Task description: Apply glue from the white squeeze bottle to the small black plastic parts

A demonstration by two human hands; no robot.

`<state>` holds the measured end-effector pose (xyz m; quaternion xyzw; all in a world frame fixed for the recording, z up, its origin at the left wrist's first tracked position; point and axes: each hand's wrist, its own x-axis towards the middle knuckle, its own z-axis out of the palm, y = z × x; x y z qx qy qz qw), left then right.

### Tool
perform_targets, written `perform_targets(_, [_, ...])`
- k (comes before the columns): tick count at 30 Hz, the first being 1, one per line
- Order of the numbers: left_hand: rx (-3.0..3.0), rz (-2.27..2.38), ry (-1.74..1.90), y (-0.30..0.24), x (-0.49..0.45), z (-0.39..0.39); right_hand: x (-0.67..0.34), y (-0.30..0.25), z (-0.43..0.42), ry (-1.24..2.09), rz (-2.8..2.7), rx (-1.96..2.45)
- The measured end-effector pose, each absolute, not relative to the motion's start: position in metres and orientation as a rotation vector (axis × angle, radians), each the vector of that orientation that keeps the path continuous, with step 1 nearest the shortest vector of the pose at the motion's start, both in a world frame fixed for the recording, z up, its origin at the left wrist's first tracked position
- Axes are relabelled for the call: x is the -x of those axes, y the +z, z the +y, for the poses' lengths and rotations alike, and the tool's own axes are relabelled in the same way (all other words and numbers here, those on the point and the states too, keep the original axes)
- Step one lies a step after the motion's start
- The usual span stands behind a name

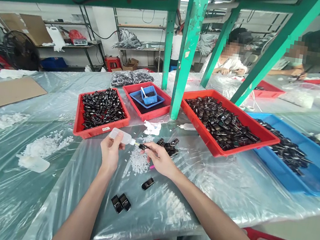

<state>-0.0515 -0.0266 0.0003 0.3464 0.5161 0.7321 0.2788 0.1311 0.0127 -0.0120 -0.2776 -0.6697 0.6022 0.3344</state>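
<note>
Closest to the camera, two small black parts (121, 203) lay side by side on the plastic-covered table (228, 185), with a third black part (148, 183) just past them at about 1 o'clock. Above those, the left hand (110, 150) had its fingers wrapped round a small squeeze bottle (122, 136), nozzle pointing to 3 o'clock. The right hand (159, 157) pinched a little black piece (142, 147) between thumb and fingertips, right at the nozzle tip, pretty much touching it. Looked to me like the dab-something-on-the-part step, mid-application. I'd guess the next bit needs a gentle squeeze and a steady hold so the drop lands on the piece and not the fingers.

A loose pile of black parts (168, 146) sat just beyond the right hand at 12 o'clock, white scraps (139, 162) between the hands. Further out: a red tray (101, 112) full of black parts at 11 o'clock, a smaller red tray (147, 100) with a blue tub, a big red tray (225, 121) at 1 o'clock, and a blue tray (305, 164) at 2. Two other people sat at the far bench.
</note>
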Motion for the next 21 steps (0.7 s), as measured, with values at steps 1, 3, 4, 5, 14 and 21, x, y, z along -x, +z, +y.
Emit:
perform_targets(1, [-0.928, 1.383, 1.962, 0.0000, 0.0516, -0.0264, -0.1312, -0.0121, 0.0127, 1.570, -1.748, 0.722])
perform_targets(3, [-0.923, 1.376, 1.956, -0.0005, 0.0520, -0.0261, -0.1314, -0.0124, 0.0127, 1.558, -1.749, 0.724])
perform_targets(4, [-0.921, 1.374, 1.952, -0.0008, 0.0523, -0.0259, -0.1315, -0.0125, 0.0127, 1.553, -1.751, 0.724])
perform_targets(5, [-0.921, 1.372, 1.948, -0.0010, 0.0526, -0.0259, -0.1316, -0.0126, 0.0128, 1.549, -1.754, 0.722])
perform_targets(14, [-0.909, 1.355, 1.921, -0.0021, 0.0543, -0.0257, -0.1320, -0.0159, 0.0145, 1.521, -1.763, 0.673])
perform_targets(21, [-0.912, 1.366, 1.917, -0.0023, 0.0543, -0.0254, -0.1323, -0.0167, 0.0146, 1.516, -1.761, 0.653])
